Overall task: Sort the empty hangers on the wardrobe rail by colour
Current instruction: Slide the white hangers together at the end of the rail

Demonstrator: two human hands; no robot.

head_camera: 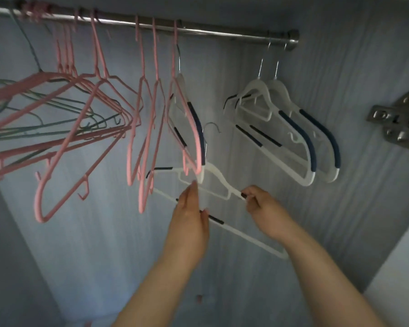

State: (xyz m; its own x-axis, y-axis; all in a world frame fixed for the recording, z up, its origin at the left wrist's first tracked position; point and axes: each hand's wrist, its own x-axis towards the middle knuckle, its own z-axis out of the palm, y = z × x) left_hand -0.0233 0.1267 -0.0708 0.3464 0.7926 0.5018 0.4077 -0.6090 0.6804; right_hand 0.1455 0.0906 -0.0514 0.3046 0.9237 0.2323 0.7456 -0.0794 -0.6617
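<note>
A metal rail (210,31) runs across the top of the wardrobe. Several pink hangers (97,128) hang along its left and middle, with thin green hangers (64,107) among them at far left. One white hanger with dark grips (194,114) hangs between pink ones near the middle. Two white hangers (300,131) hang at the rail's right end. A white hanger (246,234) is off the rail, held low and tilted. My right hand (262,204) pinches its shoulder. My left hand (191,220) grips its lower bar.
The grey back wall (104,244) of the wardrobe is close behind the hangers. A metal door hinge (399,119) is fixed on the right side panel. A stretch of bare rail (234,34) lies between the middle hangers and the right pair.
</note>
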